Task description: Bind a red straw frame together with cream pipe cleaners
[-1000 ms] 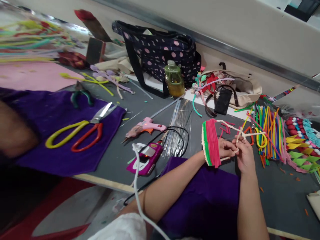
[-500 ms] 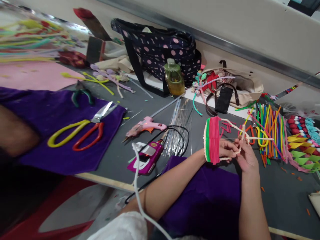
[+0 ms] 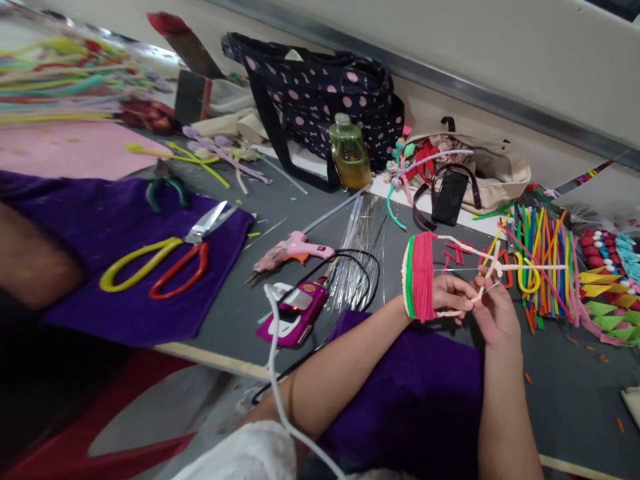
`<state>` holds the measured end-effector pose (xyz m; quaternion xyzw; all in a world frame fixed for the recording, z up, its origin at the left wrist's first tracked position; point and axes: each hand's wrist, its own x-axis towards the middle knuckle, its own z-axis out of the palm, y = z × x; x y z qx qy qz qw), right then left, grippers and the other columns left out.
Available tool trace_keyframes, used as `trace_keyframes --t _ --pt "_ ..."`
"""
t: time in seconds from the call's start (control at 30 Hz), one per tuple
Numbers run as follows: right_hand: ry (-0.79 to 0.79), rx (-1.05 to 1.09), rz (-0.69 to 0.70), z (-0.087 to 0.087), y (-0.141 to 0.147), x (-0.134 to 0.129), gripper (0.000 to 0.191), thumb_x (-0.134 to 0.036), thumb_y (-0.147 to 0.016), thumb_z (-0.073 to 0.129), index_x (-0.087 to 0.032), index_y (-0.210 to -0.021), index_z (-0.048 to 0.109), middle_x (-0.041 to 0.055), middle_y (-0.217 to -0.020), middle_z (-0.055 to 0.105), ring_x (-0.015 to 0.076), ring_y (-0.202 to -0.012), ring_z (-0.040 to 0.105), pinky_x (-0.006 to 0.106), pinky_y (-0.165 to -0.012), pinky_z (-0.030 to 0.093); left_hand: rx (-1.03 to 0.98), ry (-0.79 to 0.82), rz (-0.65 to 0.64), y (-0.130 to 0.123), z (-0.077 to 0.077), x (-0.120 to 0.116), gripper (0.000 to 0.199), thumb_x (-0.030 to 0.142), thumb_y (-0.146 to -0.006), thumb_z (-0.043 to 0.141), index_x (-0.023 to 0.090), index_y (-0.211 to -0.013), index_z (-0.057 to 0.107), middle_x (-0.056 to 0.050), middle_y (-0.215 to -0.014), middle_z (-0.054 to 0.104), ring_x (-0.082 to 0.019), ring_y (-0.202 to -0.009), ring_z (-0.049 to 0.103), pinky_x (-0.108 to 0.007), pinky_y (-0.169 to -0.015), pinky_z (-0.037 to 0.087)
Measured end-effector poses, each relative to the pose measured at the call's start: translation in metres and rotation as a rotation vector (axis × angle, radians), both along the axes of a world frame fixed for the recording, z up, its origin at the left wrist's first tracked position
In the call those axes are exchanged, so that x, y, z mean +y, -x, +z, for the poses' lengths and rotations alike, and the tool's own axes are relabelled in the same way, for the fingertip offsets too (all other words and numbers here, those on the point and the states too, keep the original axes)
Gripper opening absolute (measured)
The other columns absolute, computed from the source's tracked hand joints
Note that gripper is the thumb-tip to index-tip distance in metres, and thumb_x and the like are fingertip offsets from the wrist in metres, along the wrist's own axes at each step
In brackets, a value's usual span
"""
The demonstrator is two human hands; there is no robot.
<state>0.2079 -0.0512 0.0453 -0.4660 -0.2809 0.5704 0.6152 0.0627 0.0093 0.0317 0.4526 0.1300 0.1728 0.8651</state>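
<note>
I hold a pipe cleaner piece with a pink, green and cream band (image 3: 424, 277) and cream pipe cleaner strands (image 3: 533, 267) that meet at a knot on its right. My left hand (image 3: 453, 294) is closed, its fingertips pinching a cream strand just below the knot; the band stands at its wrist. On the right of the knot, my right hand (image 3: 500, 313) has its fingers closed round the joined strands. Thin wire shows between band and knot. Part of both hands' fingers is hidden behind the strands.
To the left lie a pink glue gun (image 3: 291, 253), a magenta device (image 3: 295, 313) with cables, and large scissors (image 3: 195, 241) on purple cloth. A bottle (image 3: 349, 152) and dotted bag (image 3: 320, 100) stand behind. Colourful pipe cleaners (image 3: 547, 260) lie right. Another person's arm (image 3: 35, 260) is far left.
The band has shifted slightly left and the knot a little right, so the wire between them shows more clearly. Both hands keep hold of the piece.
</note>
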Motion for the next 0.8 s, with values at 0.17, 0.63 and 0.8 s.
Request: trace_keyframes --t 0.17,0.63,0.8 --pt "0.118 0.073 -0.036 -0.006 0.007 0.003 0.022 -0.038 -0.071 0.073 -0.023 -0.081 0.061 -0.0040 -0.067 0.055 0.0112 -0.051 0.050 0.026 -0.046 0.047 -0.030 0.010 0.139 -0.003 0.000 -0.002 0.037 0.038 -0.060 0.082 0.010 -0.080 0.068 -0.001 -0.062 0.062 -0.011 -0.054 0.060 -0.023 -0.057 0.048" --pt "-0.035 -0.279 -0.430 -0.004 0.025 0.005 0.022 -0.035 -0.070 0.071 -0.017 -0.071 0.057 -0.0033 -0.065 0.058 0.0091 -0.059 0.053 0.022 -0.059 0.044 0.061 0.144 0.608 -0.010 -0.003 0.004 0.047 0.040 -0.056 0.082 0.010 -0.087 0.065 0.002 -0.060 0.059 -0.008 -0.050 0.055 -0.022 -0.053 0.048" --pt "-0.206 -0.761 -0.563 0.000 0.030 -0.002 0.022 -0.038 -0.079 0.064 -0.017 -0.073 0.060 -0.0002 -0.070 0.061 0.0132 -0.067 0.057 0.027 -0.066 0.045 0.156 -0.015 0.656 -0.012 -0.004 0.000 0.042 0.042 -0.064 0.076 0.011 -0.091 0.066 0.003 -0.057 0.056 -0.007 -0.046 0.052 -0.019 -0.048 0.043"
